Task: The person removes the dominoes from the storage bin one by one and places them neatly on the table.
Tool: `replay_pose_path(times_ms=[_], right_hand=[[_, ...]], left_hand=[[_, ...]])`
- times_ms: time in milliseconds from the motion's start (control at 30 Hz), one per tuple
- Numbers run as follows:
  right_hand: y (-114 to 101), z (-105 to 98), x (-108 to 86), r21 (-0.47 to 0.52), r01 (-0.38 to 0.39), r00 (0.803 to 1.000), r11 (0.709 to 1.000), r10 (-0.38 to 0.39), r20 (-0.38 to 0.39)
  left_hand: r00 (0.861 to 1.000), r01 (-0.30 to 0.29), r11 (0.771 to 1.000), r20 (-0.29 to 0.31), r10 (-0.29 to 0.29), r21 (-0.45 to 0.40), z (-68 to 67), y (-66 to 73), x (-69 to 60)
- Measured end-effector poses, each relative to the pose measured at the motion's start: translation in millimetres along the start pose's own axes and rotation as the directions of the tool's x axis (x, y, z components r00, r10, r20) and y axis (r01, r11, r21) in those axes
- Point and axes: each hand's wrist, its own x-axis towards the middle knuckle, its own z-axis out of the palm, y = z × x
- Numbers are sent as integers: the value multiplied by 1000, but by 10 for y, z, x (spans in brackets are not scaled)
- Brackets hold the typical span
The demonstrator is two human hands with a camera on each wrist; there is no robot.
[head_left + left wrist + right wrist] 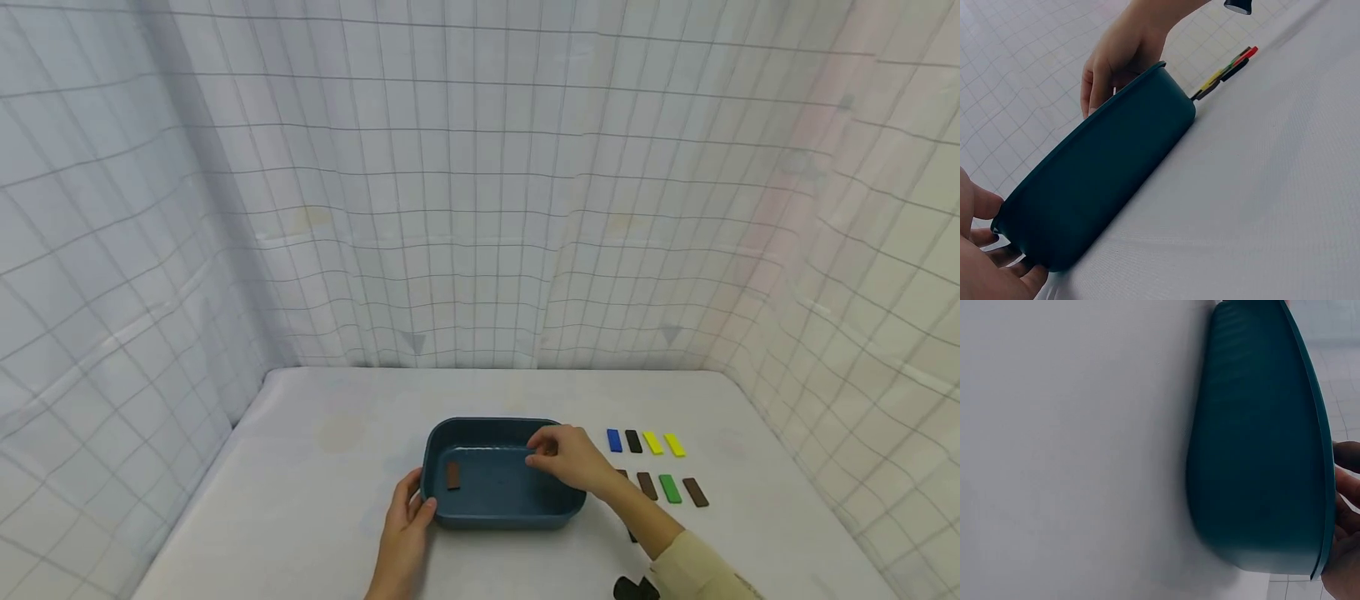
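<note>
A dark teal plastic tub (491, 522) sits on the white table, with one brown tile (453, 476) lying flat inside near its left end. My left hand (405, 533) grips the tub's left end, thumb at the rim and fingers along the outer wall; the left wrist view shows these fingers (1007, 253) against the wall. Over the tub's right part is my right hand (570, 457), fingers bent and close to the thumb. Whether a tile is between those fingertips is hidden. In the right wrist view, the tub wall covers part of that hand (1347, 519).
Right of the tub lie rows of flat tiles: blue (614, 440), black (633, 441), yellow (652, 442), green (670, 488) and brown (695, 492) among them. My right forearm hides some. A red tile (1250, 54) shows in the left wrist view. Grid-patterned white curtains (480, 208) surround the table.
</note>
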Motion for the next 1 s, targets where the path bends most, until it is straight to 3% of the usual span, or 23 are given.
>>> replay_pose_path(times_ms=[333, 633, 833, 1000], right_hand=[[-76, 243, 209, -29, 85, 996, 996, -84, 21], [-212, 615, 484, -4, 56, 998, 998, -56, 41], [-309, 905, 641, -101, 44, 999, 994, -42, 25], [-354, 1021, 659, -231, 9, 1000, 973, -3, 26]], left_hand=[[1000, 11, 999, 18, -11, -30, 46, 11, -25], [998, 13, 999, 54, -10, -49, 54, 27, -45], [999, 28, 998, 43, -26, -51, 8, 38, -36], [998, 28, 999, 50, -26, -43, -11, 38, -28]])
